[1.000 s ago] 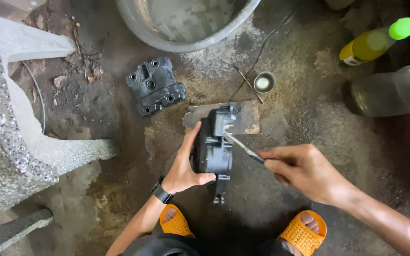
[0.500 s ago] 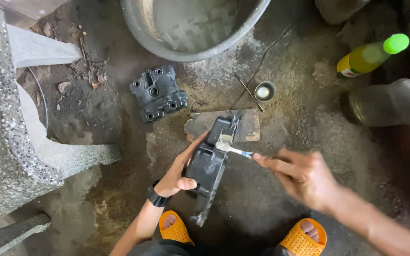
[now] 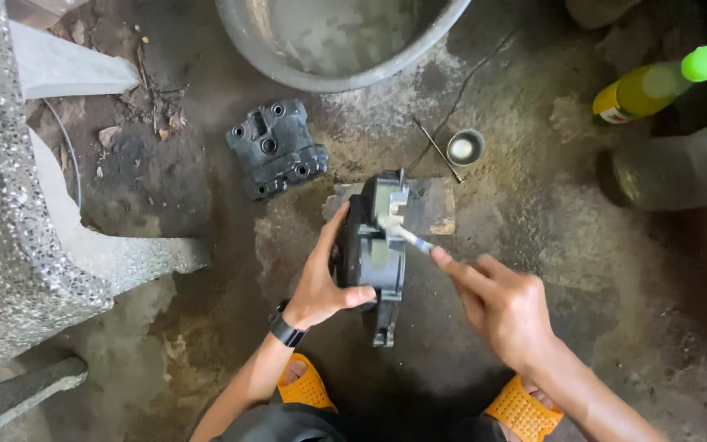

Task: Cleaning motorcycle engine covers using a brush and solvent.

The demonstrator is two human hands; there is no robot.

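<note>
The left hand (image 3: 321,286) grips the dark, blocky metal engine casing (image 3: 374,250) upright over the concrete floor (image 3: 533,245), steadying it while the right hand (image 3: 501,307) pinches a thin white-tipped brush (image 3: 403,233) against its top.

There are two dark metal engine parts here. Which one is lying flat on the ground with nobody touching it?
The flat dark cover with round holes, lying alone near the basin. The other part is gripped by the left hand.

Stained concrete floor (image 3: 615,327) with black cover plate (image 3: 276,149), small cup (image 3: 465,147), wooden block (image 3: 431,206), basin (image 3: 337,41).
</note>
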